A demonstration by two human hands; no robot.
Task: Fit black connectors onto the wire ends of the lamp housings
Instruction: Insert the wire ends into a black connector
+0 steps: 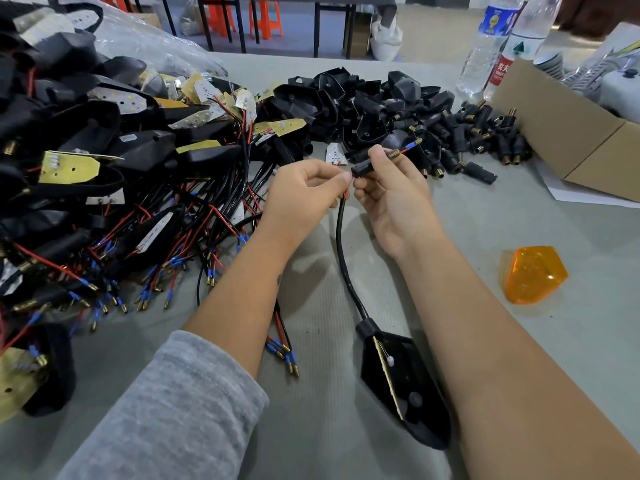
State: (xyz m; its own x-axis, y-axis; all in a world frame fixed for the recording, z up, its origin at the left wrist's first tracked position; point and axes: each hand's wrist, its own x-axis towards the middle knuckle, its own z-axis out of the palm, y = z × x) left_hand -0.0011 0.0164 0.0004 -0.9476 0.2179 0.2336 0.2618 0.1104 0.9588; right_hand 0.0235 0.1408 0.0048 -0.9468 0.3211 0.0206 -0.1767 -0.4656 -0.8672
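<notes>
My left hand (pixel 304 188) pinches the red wire (pixel 347 192); my right hand (pixel 391 188) grips one black connector (pixel 363 167) at twelve o'clock. One lamp housing (pixel 405 386) lies at six on the bench (pixel 519 341); one orange lens (pixel 533 273) at three.

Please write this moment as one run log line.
left hand: pinches red wire | right hand: grips black connector | lamp housing: on table
</notes>
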